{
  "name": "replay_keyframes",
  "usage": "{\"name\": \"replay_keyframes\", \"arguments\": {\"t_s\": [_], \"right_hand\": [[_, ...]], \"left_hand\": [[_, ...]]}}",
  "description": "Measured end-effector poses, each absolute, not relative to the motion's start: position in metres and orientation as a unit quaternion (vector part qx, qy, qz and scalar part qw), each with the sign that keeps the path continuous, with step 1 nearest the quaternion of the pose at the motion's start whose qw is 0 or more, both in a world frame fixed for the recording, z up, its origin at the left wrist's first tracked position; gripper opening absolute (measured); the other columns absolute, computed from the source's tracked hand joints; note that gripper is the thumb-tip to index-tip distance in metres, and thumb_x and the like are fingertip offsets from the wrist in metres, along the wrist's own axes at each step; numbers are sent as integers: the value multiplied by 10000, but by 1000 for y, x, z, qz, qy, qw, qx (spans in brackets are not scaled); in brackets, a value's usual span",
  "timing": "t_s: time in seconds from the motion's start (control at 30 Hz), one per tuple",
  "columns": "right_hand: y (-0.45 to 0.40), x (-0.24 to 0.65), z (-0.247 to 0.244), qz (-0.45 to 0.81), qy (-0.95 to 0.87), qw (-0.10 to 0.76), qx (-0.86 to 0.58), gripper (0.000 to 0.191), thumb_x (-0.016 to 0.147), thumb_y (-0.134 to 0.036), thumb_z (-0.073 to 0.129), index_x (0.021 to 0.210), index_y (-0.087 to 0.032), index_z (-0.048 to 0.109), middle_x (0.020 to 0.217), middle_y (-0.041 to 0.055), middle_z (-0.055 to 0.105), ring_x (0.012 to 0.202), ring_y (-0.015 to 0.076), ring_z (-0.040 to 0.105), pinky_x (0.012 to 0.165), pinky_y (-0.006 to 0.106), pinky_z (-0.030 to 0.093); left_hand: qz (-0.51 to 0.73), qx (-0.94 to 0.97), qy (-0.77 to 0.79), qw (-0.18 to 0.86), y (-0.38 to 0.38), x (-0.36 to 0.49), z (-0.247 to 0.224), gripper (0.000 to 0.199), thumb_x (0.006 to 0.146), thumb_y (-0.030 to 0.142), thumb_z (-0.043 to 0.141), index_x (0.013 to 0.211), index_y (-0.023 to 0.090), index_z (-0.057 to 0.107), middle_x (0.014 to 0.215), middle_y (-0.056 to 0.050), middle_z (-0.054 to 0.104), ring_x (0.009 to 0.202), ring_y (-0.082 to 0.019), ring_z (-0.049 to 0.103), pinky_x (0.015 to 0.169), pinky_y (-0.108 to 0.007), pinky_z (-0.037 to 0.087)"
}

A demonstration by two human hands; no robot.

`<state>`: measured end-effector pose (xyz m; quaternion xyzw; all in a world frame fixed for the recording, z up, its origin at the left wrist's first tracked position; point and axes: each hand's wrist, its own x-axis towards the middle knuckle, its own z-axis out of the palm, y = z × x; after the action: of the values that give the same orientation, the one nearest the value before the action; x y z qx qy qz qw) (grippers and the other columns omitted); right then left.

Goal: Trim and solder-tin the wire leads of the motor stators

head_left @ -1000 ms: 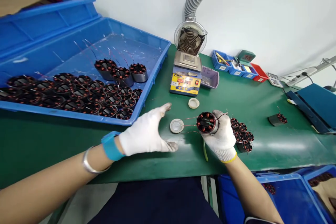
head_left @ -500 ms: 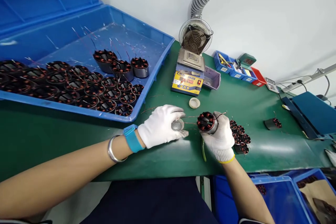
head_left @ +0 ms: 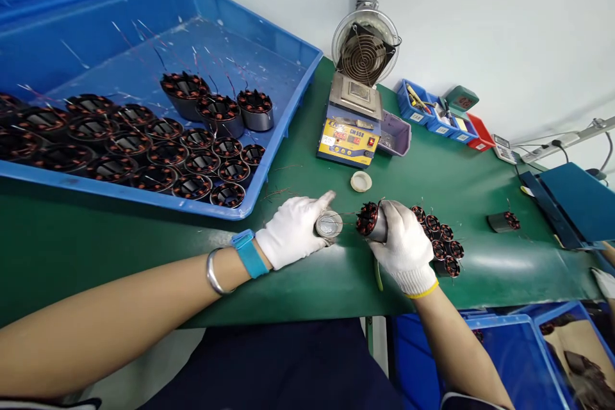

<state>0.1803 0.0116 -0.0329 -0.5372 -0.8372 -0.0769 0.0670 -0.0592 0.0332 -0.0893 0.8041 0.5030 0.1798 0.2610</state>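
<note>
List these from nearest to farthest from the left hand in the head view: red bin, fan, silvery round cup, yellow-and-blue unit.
From the left hand:
1. Silvery round cup, close at its right.
2. Yellow-and-blue unit, toward the wall.
3. Fan, above and behind the unit.
4. Red bin, far to the right.

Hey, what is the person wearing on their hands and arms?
Left hand: white glove, turquoise wristband, silver bangle. Right hand: white glove, ribbed cuff with yellow edging. Dark sleeves with pale trim show at the bottom.
</note>
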Motion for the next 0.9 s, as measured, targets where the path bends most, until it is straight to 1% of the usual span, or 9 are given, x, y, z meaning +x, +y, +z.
{"name": "replay_keyframes", "arguments": {"t_s": [0.13, 0.27, 0.43, 0.5, 0.6, 0.67, 0.73, 0.83, 0.9], "right_hand": [[10, 173, -10, -107, -856, -14, -506, 622, 785, -209, 615, 1373, -140, 424, 1296, 157, 568, 1156, 322, 535, 900, 455, 532], [8, 164, 8, -136, -844, -71, -514, 563, 815, -194, 589, 1358, -147, 448, 1273, 156, 583, 1105, 330, 546, 805, 450, 535], [4, 146, 24, -164, -832, -108, -519, 474, 807, -148, 570, 1277, -168, 514, 1156, 152, 630, 965, 312, 589, 651, 401, 504], [2, 139, 30, -164, -832, -123, -516, 475, 786, -143, 585, 1256, -171, 526, 1111, 154, 640, 893, 302, 601, 598, 388, 480], [0, 132, 36, -163, -824, -151, -522, 478, 765, -167, 621, 1236, -179, 537, 1036, 150, 650, 779, 276, 603, 537, 368, 439], [0, 129, 39, -165, -818, -164, -526, 476, 765, -184, 634, 1232, -184, 538, 1004, 147, 651, 750, 267, 602, 528, 364, 429], [-1, 127, 41, -167, -821, -166, -520, 469, 772, -199, 636, 1229, -179, 535, 999, 146, 650, 765, 270, 607, 559, 374, 448], [-3, 129, 42, -166, -829, -158, -510, 496, 782, -222, 636, 1259, -161, 511, 1035, 146, 647, 819, 279, 616, 623, 392, 482], [-4, 131, 40, -163, -829, -152, -513, 512, 788, -240, 638, 1274, -160, 497, 1073, 142, 640, 847, 282, 615, 625, 391, 487]], "left_hand": [[170, 805, 513, 245, 32, -60, -87, 774, 789, 387, 644, 1462, 122, 368, 1026, -132, 686, 978, -323, 646, 838, -426, 510], [139, 815, 521, 214, 28, -58, -81, 702, 848, 404, 574, 1466, 138, 375, 1011, -140, 685, 908, -320, 654, 765, -415, 514], [143, 817, 512, 223, 24, -55, -82, 690, 852, 337, 597, 1476, 163, 358, 1123, -134, 664, 961, -290, 658, 801, -380, 523], [150, 821, 504, 221, 23, -55, -83, 634, 856, 319, 600, 1442, 171, 409, 1190, -132, 641, 984, -287, 654, 808, -378, 528], [161, 822, 500, 220, 22, -54, -84, 516, 857, 297, 597, 1351, 171, 514, 1230, -120, 621, 981, -280, 654, 814, -377, 535], [166, 820, 502, 220, 21, -54, -84, 477, 851, 289, 604, 1312, 178, 546, 1224, -111, 621, 962, -273, 658, 804, -370, 538], [167, 817, 505, 221, 21, -55, -83, 466, 849, 294, 609, 1299, 187, 554, 1217, -106, 620, 937, -268, 662, 775, -364, 540], [162, 819, 504, 222, 21, -56, -81, 476, 842, 300, 621, 1299, 192, 550, 1212, -104, 615, 925, -269, 663, 757, -363, 538], [160, 818, 506, 222, 21, -56, -80, 468, 833, 296, 629, 1283, 196, 556, 1209, -100, 611, 926, -269, 663, 748, -360, 538]]}}
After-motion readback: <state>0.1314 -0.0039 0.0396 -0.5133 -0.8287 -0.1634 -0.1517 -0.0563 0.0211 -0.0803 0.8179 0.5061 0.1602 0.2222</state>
